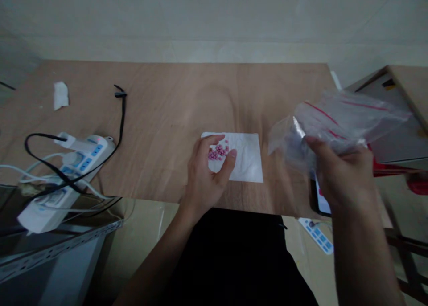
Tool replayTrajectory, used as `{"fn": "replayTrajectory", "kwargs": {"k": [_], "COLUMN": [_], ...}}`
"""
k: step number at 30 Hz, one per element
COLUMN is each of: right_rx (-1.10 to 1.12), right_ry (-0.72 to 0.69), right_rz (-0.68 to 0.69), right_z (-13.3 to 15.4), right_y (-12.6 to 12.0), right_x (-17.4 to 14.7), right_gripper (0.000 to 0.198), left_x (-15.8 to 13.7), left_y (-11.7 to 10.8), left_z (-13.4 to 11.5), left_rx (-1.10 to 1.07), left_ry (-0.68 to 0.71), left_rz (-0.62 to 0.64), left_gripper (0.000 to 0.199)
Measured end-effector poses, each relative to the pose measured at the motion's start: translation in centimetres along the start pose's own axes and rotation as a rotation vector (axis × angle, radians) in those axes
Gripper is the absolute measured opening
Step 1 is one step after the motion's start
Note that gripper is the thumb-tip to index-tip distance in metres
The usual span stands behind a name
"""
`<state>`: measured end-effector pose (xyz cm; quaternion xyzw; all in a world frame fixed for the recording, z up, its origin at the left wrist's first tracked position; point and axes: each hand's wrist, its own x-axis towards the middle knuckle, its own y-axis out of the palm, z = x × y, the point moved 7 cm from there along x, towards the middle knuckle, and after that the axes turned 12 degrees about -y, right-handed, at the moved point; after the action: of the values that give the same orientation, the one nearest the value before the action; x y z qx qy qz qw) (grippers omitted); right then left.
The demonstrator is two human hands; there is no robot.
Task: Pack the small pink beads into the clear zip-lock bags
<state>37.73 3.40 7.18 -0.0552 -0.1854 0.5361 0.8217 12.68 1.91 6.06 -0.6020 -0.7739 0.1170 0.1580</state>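
A square of white paper [249,159] lies on the table with a cluster of small pink beads [218,152] on its left part. My left hand [205,172] rests at the paper's left edge, thumb and fingers spread in a curve around the beads. Nothing is visibly gripped in it. My right hand [344,177] is raised over the table's right side and closed on clear zip-lock bags [321,123] with red seal lines. How many bags there are I cannot tell. Below this hand a phone [321,199], partly hidden, lies near the front edge.
On the left, a white power strip [90,152] carries plugs and tangled cables, with a black cord [123,114] reaching across the wooden table [160,119]. A crumpled white scrap [60,95] lies at back left. A cabinet [384,123] stands right; another power strip [317,235] is on the floor.
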Motion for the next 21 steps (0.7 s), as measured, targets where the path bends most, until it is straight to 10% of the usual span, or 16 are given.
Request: {"fn": "replayTrajectory", "kwargs": {"k": [6, 21], "right_rx": [0.302, 0.467], "right_ry": [0.148, 0.275], "right_rz": [0.251, -0.046], "right_z": [1.2, -0.3], "right_y": [3.3, 1.5], "right_x": [-2.6, -2.6], "right_gripper": [0.010, 0.021], "left_x": [0.6, -3.3], "left_y": [4.8, 7.8], "left_z": [1.3, 1.1], "left_rx": [-0.496, -0.737], "left_ry": [-0.471, -0.582], "left_rz": [0.348, 0.712], "left_gripper": [0.037, 0.039]}}
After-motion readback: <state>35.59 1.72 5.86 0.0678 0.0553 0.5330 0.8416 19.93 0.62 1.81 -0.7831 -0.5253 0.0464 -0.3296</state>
